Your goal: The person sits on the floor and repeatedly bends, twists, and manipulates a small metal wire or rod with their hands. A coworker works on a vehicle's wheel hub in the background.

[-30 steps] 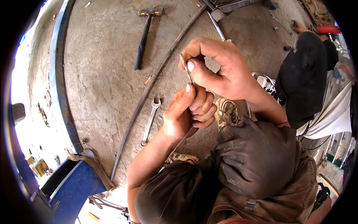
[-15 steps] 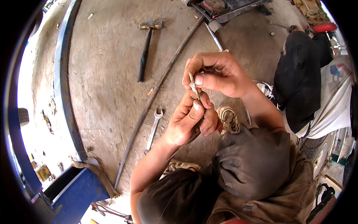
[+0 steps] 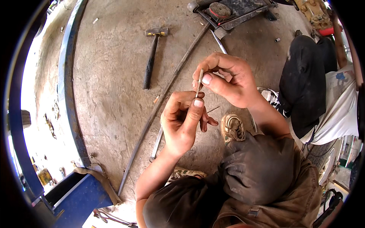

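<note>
Slim rod (image 3: 199, 81), perhaps metal, is pinched by the left hand (image 3: 181, 123) and right hand (image 3: 230, 81); the left hides one end of a wrench (image 3: 157, 143), near a long bar (image 3: 183, 62) and hammer (image 3: 151, 59).

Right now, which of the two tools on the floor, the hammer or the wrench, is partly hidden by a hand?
The silver wrench: its upper end disappears behind the left hand. The black-handled hammer shows whole.

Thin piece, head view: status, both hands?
Left hand pinches near end of thin piece. Right hand pinches it farther out. Nothing seen blocking; hammer lies apart on floor.
</note>
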Tool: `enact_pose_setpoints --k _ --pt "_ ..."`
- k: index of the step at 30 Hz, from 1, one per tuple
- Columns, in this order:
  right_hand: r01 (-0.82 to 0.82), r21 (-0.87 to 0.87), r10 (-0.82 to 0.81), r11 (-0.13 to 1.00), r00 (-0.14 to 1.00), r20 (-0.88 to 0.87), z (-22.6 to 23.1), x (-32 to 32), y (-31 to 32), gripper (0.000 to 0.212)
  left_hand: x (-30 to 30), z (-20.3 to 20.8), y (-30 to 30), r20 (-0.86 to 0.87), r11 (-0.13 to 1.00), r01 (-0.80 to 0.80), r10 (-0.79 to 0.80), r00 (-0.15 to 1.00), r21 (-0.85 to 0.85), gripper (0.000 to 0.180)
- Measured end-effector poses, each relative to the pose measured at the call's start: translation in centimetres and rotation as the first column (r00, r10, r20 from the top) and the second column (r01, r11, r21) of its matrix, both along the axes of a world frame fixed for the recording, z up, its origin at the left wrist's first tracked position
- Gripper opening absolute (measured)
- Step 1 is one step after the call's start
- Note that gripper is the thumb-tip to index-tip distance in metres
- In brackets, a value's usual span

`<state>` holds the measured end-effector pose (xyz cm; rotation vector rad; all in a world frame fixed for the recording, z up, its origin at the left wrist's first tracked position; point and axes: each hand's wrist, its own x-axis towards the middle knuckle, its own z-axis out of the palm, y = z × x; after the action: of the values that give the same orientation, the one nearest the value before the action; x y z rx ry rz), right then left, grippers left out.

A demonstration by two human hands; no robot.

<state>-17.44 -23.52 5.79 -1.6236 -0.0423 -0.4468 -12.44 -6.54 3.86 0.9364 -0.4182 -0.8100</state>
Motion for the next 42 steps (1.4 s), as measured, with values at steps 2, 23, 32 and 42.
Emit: enact_pose_setpoints --k 2,23,32,42 --pt "0.048 -0.043 -0.047 0.998 0.998 0.038 -0.1 0.2 0.2 0.008 -0.1 0.0 0.0 0.033 1.0 -0.023 0.023 0.999 0.004 0.009" --pt "0.131 -0.317 -0.159 0.939 0.985 -0.066 0.4 0.2 1.3 0.007 -1.7 -1.4 -1.2 0.174 0.931 -0.308 0.277 0.945 0.193 0.017" --pt "0.189 -0.319 -0.244 0.929 0.96 -0.139 -0.1 0.2 1.8 0.009 -2.0 -1.1 -1.2 0.079 0.919 -0.29 0.28 0.957 0.266 0.016" --pt "0.255 -0.472 -0.359 0.844 0.922 -0.143 -0.7 0.5 1.8 0.007 -2.3 -1.8 -1.8 0.112 0.93 -0.278 0.258 0.96 0.241 0.015"
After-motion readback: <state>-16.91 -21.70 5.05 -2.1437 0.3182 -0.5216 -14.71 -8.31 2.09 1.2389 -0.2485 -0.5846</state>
